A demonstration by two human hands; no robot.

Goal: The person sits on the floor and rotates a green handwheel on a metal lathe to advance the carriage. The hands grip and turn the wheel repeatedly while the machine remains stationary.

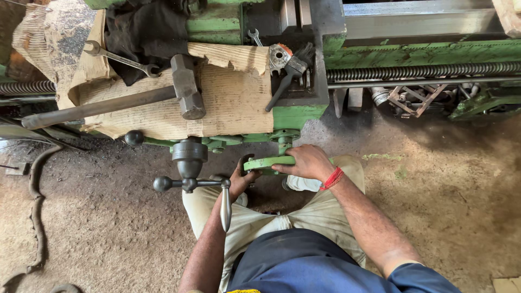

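Gripping the green handwheel (266,163), both hands closed: left hand (242,178) underneath, right hand (306,161) on top; wheel lies edge-on, left-right.

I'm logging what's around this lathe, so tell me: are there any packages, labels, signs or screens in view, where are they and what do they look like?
No labels, signs or screens show.
Torn corrugated cardboard: flattened packaging, brown, spread over the green lathe carriage, under a sledgehammer.
More crumpled cardboard: brown, dusty, top left corner.
Both hands, left hand and right hand, grip a green handwheel below it.
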